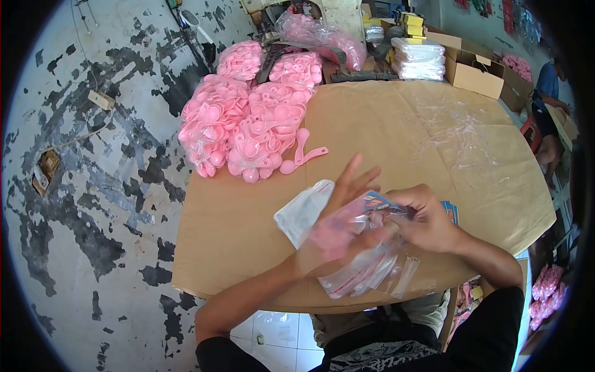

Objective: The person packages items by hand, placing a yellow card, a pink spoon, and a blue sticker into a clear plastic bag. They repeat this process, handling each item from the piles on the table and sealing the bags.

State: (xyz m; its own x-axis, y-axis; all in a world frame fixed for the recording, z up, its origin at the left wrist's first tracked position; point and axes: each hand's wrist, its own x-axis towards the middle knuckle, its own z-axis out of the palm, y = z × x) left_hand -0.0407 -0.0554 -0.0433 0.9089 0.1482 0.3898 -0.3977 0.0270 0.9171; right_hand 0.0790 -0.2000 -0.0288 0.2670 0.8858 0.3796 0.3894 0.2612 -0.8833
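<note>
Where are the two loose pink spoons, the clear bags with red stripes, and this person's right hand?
Loose pink spoons [287, 167]: head view, on one spoon's round bowl.
Clear bags with red stripes [354, 282]: head view, on the plastic's lower part.
Right hand [431, 221]: head view, middle of its back.

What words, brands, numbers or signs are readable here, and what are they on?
None can be read.
Colourful card by the right hand: print blurred, unreadable.
Blue printed stack beyond that hand: mostly hidden, too small to read.
Black shirt: pale pattern, no words I can make out.
</note>
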